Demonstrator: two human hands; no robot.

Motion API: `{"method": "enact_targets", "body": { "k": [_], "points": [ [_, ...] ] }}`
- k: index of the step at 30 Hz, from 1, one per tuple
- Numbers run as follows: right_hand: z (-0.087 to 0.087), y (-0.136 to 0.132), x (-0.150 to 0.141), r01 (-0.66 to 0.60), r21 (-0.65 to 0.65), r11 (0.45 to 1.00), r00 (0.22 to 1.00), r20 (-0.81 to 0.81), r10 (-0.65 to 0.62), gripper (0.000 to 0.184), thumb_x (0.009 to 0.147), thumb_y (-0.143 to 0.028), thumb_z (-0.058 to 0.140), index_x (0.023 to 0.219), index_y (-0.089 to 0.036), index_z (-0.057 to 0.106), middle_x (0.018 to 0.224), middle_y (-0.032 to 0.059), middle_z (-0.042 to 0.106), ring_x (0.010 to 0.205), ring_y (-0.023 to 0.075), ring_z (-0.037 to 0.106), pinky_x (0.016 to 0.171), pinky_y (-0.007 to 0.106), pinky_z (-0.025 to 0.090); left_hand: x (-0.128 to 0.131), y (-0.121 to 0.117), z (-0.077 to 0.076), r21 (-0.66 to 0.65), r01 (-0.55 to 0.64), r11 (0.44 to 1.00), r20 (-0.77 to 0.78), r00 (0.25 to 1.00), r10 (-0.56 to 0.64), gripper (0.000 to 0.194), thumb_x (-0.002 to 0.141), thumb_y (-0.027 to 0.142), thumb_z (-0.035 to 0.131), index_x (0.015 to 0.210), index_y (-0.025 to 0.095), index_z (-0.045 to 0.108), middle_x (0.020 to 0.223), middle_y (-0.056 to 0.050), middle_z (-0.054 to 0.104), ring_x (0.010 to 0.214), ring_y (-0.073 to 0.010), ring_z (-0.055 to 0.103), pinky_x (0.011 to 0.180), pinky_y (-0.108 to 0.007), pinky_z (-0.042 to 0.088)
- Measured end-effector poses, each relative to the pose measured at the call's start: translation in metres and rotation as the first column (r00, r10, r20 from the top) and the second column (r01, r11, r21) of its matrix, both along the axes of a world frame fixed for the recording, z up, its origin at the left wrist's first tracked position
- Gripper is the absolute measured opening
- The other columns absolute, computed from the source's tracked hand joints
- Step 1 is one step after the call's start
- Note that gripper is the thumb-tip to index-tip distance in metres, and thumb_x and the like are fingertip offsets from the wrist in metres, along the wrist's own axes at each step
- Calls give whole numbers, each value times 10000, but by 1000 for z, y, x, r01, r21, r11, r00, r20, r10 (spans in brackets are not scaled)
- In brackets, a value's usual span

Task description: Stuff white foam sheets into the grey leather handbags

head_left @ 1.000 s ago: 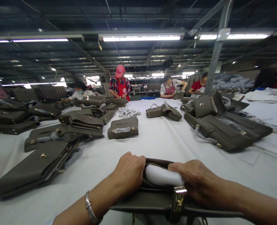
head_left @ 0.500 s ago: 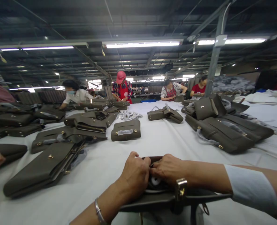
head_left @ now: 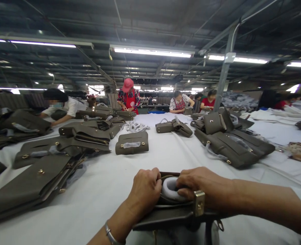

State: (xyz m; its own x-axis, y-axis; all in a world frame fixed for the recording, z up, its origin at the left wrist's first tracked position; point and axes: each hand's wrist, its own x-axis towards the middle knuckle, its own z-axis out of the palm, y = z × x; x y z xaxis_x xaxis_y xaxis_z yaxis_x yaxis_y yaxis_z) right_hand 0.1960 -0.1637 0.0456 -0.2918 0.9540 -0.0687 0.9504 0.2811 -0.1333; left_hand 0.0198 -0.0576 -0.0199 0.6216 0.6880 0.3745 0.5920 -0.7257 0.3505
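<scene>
An olive-brown handbag with a gold clasp stands open at the table's near edge, right in front of me. My left hand is closed on the left side of its opening, fingertips hidden behind the rim. Inside the opening sits a white foam-wrapped loop. My right hand reaches into the bag from the right, its thumb and fingers curled around the loop's right side. The lower part of the bag is cut off by the picture's edge.
More olive handbags lie ahead, one flat, others piled left and right. White wrapped straps lie in a heap on the white-covered table. Several co-workers stand around its far side; a metal post rises at right.
The white loop now shows larger and higher in the bag's opening, with my right hand on it. My hands have moved slightly apart. The view has turned a little to the right.
</scene>
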Motion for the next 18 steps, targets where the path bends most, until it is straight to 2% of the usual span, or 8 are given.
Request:
{"method": "enact_targets", "body": {
  "k": [3, 6, 9, 11, 12, 14, 16, 18],
  "points": [
    [-20, 15, -16, -18, -75, 997, 998, 56, 23, 347, 866, -485, 472, 878, -174, 626, 837, 100, 665, 732, 245, 622, 613, 308, 397, -1, -1, 0, -1, 2, 1000, -5, 1000, -2, 103, 765, 196, 472, 739, 220, 569, 686, -11, 625, 706, -192, 550, 633, -303, 294],
    [-34, 29, -28, 72, -156, 985, 997, -1, -73, 512, 888, -605, 364, 921, -166, 626, 853, 126, 668, 757, 272, 620, 605, 321, 381, -3, -2, -2, 2, 14, 1000, -5, 1000, -14, 100, 764, 202, 478, 758, 222, 576, 715, -13, 636, 731, -197, 554, 652, -307, 306],
    [-38, 36, -30, 174, -201, 964, 983, -29, -183, 492, 925, -544, 333, 932, -150, 626, 889, 137, 666, 770, 249, 606, 622, 311, 374, -4, 0, -3, -18, 18, 1000, 13, 1000, -18, 100, 772, 210, 482, 776, 226, 581, 741, -13, 641, 757, -199, 559, 670, -307, 320],
    [-37, 40, -25, 174, -181, 968, 984, 6, -175, 438, 939, -473, 347, 914, -137, 627, 840, 124, 659, 709, 211, 578, 598, 294, 353, -4, 2, -3, -29, 25, 999, 14, 1000, -25, 97, 778, 209, 484, 781, 228, 579, 742, -11, 641, 759, -200, 564, 672, -309, 327],
    [-36, 42, -21, 121, -168, 978, 993, 36, -117, 396, 943, -422, 362, 902, -133, 628, 812, 109, 654, 669, 187, 552, 577, 284, 336, -4, 2, -3, -35, 33, 999, 11, 999, -33, 94, 779, 207, 486, 783, 228, 577, 742, -10, 642, 755, -200, 568, 671, -309, 331],
    [-35, 47, -13, -70, -179, 981, 987, 133, 94, 261, 913, -291, 437, 851, -127, 630, 745, 70, 633, 584, 144, 474, 530, 272, 291, -4, 2, -2, -39, 52, 998, -1, 999, -52, 89, 785, 207, 489, 797, 229, 575, 750, -10, 647, 755, -204, 577, 672, -312, 338],
    [-35, 52, -8, -246, -232, 941, 929, 220, 298, 127, 837, -176, 520, 798, -125, 629, 686, 34, 604, 530, 120, 388, 500, 270, 256, -5, -1, -2, -27, 64, 998, -36, 997, -65, 101, 807, 210, 478, 818, 228, 578, 771, -19, 655, 769, -214, 586, 679, -318, 350],
    [-36, 55, -8, -331, -284, 900, 885, 238, 400, 52, 764, -123, 578, 752, -129, 628, 652, 10, 577, 520, 111, 337, 492, 265, 249, -7, -4, -1, 2, 79, 997, -96, 992, -78, 130, 834, 205, 452, 844, 221, 581, 797, -36, 661, 787, -227, 589, 688, -328, 361]
  ]
}}
